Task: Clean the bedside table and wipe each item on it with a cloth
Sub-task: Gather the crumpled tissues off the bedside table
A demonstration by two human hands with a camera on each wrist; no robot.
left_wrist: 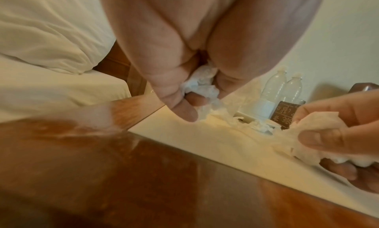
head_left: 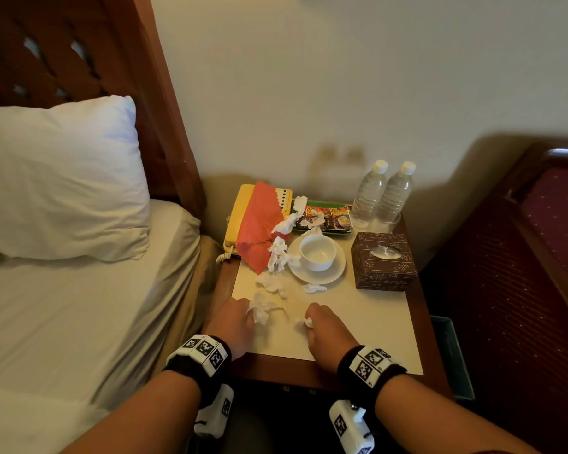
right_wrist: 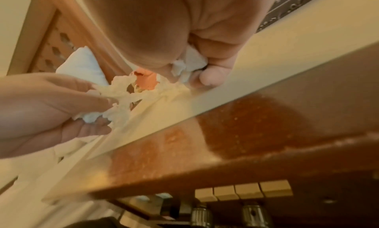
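On the cream top of the bedside table [head_left: 358,322], my left hand [head_left: 247,315] grips a crumpled white tissue [head_left: 262,311] near the front left. My right hand [head_left: 310,320] pinches a smaller tissue wad [head_left: 303,322] beside it. In the left wrist view the left fingers [left_wrist: 184,108] curl round the tissue [left_wrist: 202,84]. In the right wrist view the right fingers [right_wrist: 209,76] close on the wad [right_wrist: 188,64]. An orange cloth [head_left: 261,224] lies draped over the yellow telephone [head_left: 238,211]. More loose tissues [head_left: 277,253] are scattered between the cloth and the cup.
A white cup [head_left: 318,252] on a saucer stands mid-table, with a brown tissue box [head_left: 384,262] to its right. Two water bottles [head_left: 382,194] and a green tray of sachets [head_left: 327,217] stand at the back. The bed lies left, a dark chair [head_left: 538,240] right.
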